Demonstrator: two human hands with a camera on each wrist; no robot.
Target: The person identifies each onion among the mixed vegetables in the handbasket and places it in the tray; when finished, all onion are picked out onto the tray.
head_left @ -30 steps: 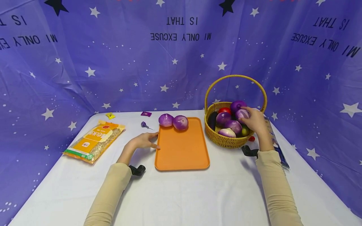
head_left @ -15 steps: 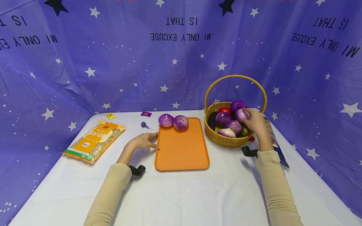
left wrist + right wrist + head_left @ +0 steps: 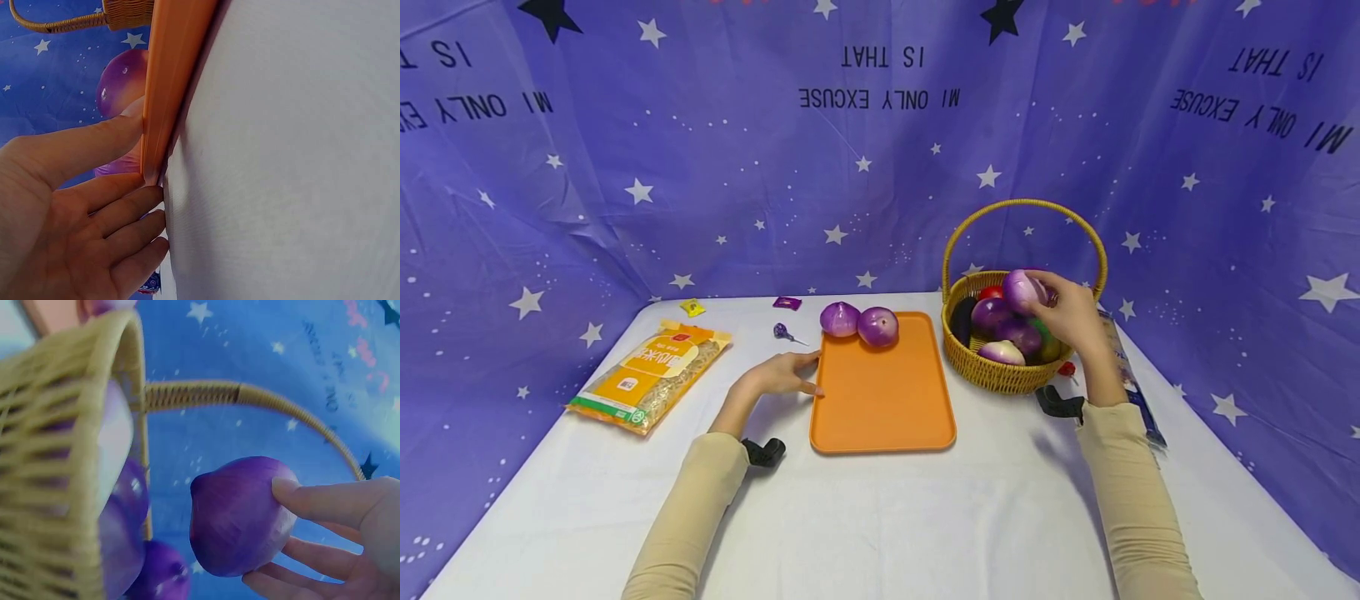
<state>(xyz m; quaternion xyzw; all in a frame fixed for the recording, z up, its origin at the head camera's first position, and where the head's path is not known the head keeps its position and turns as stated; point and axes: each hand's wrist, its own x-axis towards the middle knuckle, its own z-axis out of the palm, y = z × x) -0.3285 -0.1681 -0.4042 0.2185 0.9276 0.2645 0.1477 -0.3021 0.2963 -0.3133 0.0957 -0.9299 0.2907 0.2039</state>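
**Smooth and round: the risks are a slip, a snag and a roll**

The table [image 3: 925, 525] is a flat white surface, so a dropped onion would probably travel. At two o'clock from its middle stands the wicker basket [image 3: 1000, 375], its tall handle arching over a heaped load; if the lift strays toward the arch, knuckles or cargo could catch and tip everything.

The orange tray [image 3: 883, 408] lies at twelve o'clock. Its rim looks low, a weak stop for anything released with a push.

The right hand [image 3: 1071, 312] is over the basket, fingers [image 3: 322, 553] and thumb pinching a red onion [image 3: 1021, 292] clear of the pile. The hold seems to rely on the ends of the fingers; glossy skin could let it slip and knock its neighbours loose.

The left hand [image 3: 778, 373] is at the tray's nine o'clock edge, fingers fairly straight and slightly apart, touching the rim with the thumb. Too firm a push there could jolt the two onions [image 3: 878, 327] sitting at eleven and twelve o'clock on the tray.

Smallest is the red lollipop [image 3: 1067, 368] at the basket's four o'clock, where a low wrist might sweep it aside.
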